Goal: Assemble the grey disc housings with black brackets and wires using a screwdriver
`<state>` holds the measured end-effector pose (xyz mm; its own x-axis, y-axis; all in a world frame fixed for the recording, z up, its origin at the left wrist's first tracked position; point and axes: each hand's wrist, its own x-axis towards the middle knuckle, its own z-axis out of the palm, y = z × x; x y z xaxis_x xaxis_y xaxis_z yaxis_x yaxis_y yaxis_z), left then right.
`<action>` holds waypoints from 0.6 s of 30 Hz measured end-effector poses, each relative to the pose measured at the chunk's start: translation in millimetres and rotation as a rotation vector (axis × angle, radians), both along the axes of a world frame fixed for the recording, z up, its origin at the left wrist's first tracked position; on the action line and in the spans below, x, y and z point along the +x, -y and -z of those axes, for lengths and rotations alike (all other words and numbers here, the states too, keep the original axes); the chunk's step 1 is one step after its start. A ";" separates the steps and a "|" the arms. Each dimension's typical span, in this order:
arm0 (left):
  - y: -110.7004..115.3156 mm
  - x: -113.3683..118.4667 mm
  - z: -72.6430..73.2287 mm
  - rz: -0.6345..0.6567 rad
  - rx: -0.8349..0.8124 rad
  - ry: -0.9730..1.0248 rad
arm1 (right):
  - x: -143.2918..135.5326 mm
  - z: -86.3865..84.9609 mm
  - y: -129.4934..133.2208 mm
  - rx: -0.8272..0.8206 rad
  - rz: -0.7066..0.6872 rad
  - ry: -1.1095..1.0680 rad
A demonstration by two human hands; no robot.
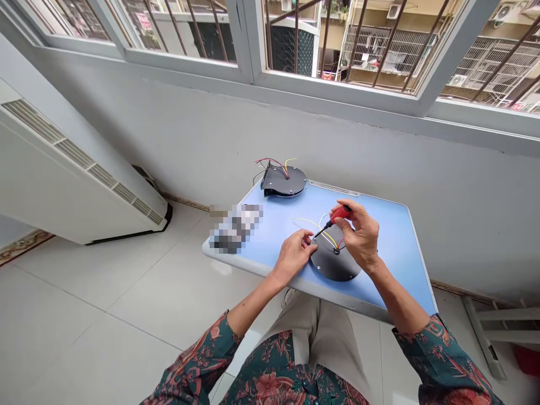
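Observation:
A black round blower housing [337,266] lies on the blue table, with yellow, white and red wires rising from its middle. My right hand [359,233] is closed round the red handle of a screwdriver [338,214]. The tool slants down to the left, its tip at a screw near the housing's left edge. My left hand [295,253] rests at that same edge, fingers bent close to the tip. Whether those fingers grip the rim or a small screw is too fine to tell.
A second black blower [287,181] with loose wires stands at the table's back left corner. A blurred patch [238,228] covers something at the left edge. The blue table [390,225] stands near the wall under barred windows. A white appliance [76,152] is at far left.

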<state>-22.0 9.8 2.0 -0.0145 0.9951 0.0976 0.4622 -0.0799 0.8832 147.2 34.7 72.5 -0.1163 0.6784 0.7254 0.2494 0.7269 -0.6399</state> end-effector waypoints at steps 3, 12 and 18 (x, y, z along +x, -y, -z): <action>-0.1 1.0 2.3 -0.005 0.026 -0.020 | -1.2 -0.7 1.8 -0.007 -0.005 0.009; 1.7 2.5 6.6 0.003 0.097 -0.040 | -2.9 -1.3 4.4 0.033 0.018 0.029; 3.3 2.1 8.8 0.009 0.119 -0.023 | -1.7 1.0 3.1 0.010 0.024 0.033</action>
<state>-19.9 6.6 -6.9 -0.0015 0.9766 0.2152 0.4814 -0.1880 0.8561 145.5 31.6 71.5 -0.1239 0.6742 0.7281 0.2880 0.7266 -0.6238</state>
